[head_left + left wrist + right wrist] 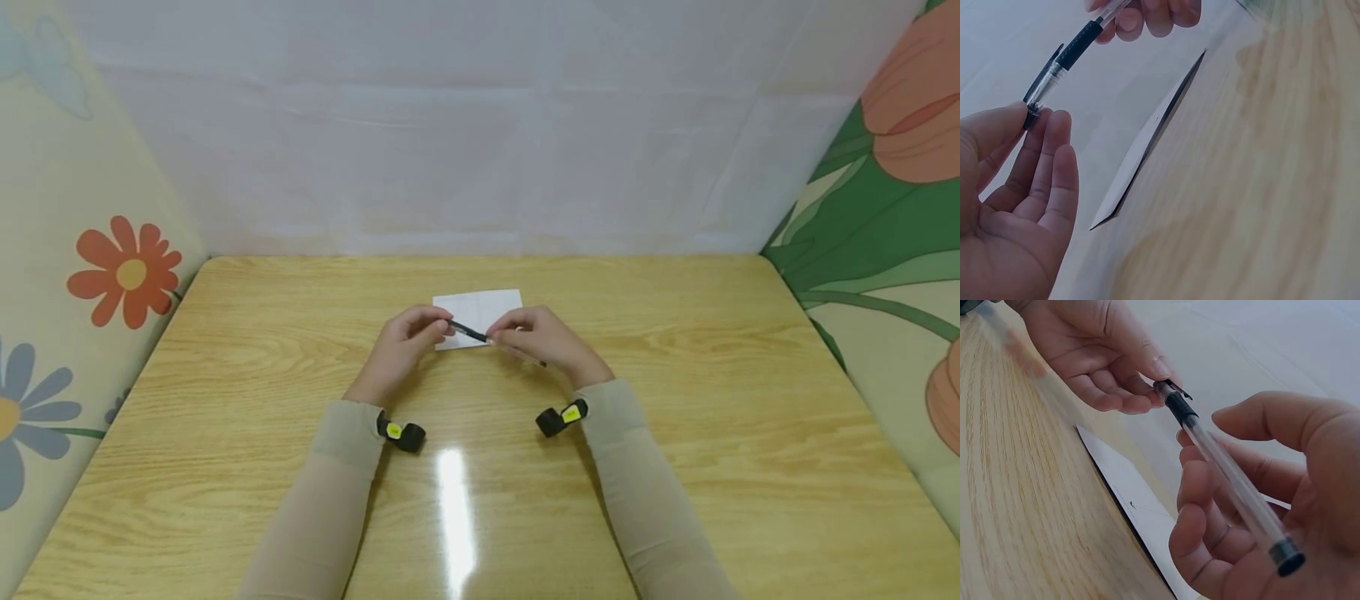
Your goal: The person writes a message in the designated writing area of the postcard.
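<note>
"Which way is the pen lying on your feed?"

"From where I sit, the capped pen (467, 330) slants across the person's front. Its capped end points to the left and away from the body, its tail to the right and nearer."

"And where is it?"

"Held up over the white paper (477, 314) on the wooden table (750, 417). In my head view the black grip (1080, 45) crosses the lower part of the paper, and the tail runs past the paper's edge."

"What's the left hand doing?"

"The left hand (405, 342) pinches the very end of the clear cap (1047, 89) between thumb and fingertips. The black clip (1043, 72) lies along the cap, its free tip towards the grip."

"And the right?"

"The right hand (546, 340) has hold of the pen, fingers curled behind the clear barrel (1235, 478). I can't tell whether its thumb touches."

"Does the axis look straight?"

"Straight to me: cap, grip and barrel sit in one line. On my right wrist camera, the black end plug (1287, 557) points back towards the right palm."
</note>
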`<action>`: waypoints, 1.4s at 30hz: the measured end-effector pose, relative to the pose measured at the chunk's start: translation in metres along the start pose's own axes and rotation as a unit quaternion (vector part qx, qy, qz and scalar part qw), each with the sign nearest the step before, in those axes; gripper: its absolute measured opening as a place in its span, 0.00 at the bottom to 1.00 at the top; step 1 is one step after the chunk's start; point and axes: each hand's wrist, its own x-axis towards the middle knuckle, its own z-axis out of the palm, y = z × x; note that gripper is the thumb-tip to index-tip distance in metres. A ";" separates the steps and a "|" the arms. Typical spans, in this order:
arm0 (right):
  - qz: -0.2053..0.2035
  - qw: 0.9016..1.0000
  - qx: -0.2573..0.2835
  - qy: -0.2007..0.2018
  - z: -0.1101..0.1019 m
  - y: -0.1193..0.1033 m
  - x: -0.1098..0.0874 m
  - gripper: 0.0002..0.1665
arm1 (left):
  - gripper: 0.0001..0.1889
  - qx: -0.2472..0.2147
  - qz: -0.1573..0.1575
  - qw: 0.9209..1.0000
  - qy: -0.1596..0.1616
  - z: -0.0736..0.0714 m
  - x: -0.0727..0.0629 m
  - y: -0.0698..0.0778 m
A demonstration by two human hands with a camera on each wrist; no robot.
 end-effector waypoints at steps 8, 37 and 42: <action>-0.016 1.000 -0.009 0.016 -0.001 0.001 0.000 0.14 | 0.17 -0.041 0.010 0.999 0.026 -0.002 0.000 -0.001; -0.004 0.998 0.040 0.042 0.005 0.005 0.005 0.12 | 0.05 -0.253 0.012 0.960 0.117 0.011 -0.001 0.008; -0.018 0.998 0.035 0.040 0.011 0.003 0.005 0.15 | 0.05 -0.263 0.017 0.958 0.116 0.018 0.001 0.007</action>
